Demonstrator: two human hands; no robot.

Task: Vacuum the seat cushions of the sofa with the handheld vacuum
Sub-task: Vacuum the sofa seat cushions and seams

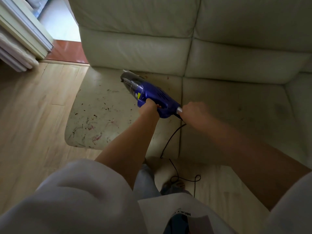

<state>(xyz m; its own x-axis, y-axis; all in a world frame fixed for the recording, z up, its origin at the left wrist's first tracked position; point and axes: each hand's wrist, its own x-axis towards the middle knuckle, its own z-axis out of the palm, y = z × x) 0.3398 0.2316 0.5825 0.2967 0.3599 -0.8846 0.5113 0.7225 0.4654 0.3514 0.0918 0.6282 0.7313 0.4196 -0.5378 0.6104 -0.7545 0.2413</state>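
A blue handheld vacuum (152, 96) lies angled over the left seat cushion (101, 105) of a cream leather sofa, its dark nozzle end at the crease under the backrest. My left hand (149, 107) grips the vacuum's handle from below. My right hand (194, 111) holds the silver rear end of the vacuum, where the black cord (170, 139) comes out. Dark crumbs, threads and reddish marks are scattered across the left cushion. The right seat cushion (228, 119) looks mostly bare.
The sofa backrest (168, 39) rises behind the cushions. The cord trails down over the cushion front and loops on the light wooden floor (33, 115) by my feet. A white door frame (25, 31) and a red threshold stand at the upper left.
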